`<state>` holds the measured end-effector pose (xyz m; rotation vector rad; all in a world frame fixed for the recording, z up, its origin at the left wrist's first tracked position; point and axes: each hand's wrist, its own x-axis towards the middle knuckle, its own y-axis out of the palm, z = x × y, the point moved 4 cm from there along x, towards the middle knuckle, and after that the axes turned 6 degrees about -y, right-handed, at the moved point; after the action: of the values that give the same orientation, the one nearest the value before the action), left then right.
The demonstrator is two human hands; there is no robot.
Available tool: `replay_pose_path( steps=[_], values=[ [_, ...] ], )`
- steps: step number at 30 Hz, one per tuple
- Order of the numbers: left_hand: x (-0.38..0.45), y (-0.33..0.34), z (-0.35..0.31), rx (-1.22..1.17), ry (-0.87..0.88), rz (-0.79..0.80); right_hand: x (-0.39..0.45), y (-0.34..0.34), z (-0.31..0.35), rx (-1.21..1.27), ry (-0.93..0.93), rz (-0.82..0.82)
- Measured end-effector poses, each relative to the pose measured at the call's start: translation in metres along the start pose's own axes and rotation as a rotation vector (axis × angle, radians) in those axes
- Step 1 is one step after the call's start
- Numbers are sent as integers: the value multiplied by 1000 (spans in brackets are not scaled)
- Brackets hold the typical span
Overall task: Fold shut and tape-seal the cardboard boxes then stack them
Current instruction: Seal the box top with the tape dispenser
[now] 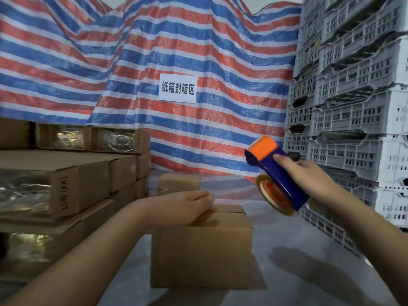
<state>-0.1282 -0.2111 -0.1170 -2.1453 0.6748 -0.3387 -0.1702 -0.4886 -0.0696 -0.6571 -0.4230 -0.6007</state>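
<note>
Cardboard box (pixel 202 250) sits at centre, near the person, on a pale grey surface (pixel 276 272). Its top flaps are folded down and meet at a seam w/ no tape visible on it. Left hand (pixel 189 207) lies on the box's top at the far-left edge, fingers relaxed and pressing the flaps down, gripping nothing. Right hand (pixel 309 175) is raised to the right of the box and above it, fingers curled around a tape dispenser (pixel 277 173), blue body w/ an orange head. The orange head points up and to the far left; the tape roll (pixel 274 195), clear tape on an orange core, hangs at the lower end, clear of the box.

A second, smaller box (pixel 178 182) stands just beyond the first, partly hidden by the left hand. At left is a stack of larger cartons (pixel 66 184), several layers high, some w/ shiny tape on their faces and black print on one side. At right stands a tall stack of grey plastic crates (pixel 353 107) w/ slotted walls. Across the far side hangs a red, blue & white striped tarp (pixel 154 51) w/ a white paper sign (pixel 177 89) carrying black Chinese characters.
</note>
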Motion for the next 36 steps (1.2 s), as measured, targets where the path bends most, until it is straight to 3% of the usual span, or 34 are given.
replay_pose_path(
  steps=[5, 10, 14, 25, 36],
  values=[
    [0, -10, 8, -473, -8, 50, 13, 34, 55, 247, -24, 323],
    [9, -16, 15, -763, -19, -9, 21, 63, 75, 356, -25, 466],
    [14, -22, 22, -1077, -23, -88, 19, 83, 77, 298, -79, 581],
    [15, -34, 25, -1216, -73, -148, 22, 100, 89, 104, -113, 676],
    [12, -33, 24, -1242, -46, -261, 22, 101, 95, 132, -104, 695]
  ],
)
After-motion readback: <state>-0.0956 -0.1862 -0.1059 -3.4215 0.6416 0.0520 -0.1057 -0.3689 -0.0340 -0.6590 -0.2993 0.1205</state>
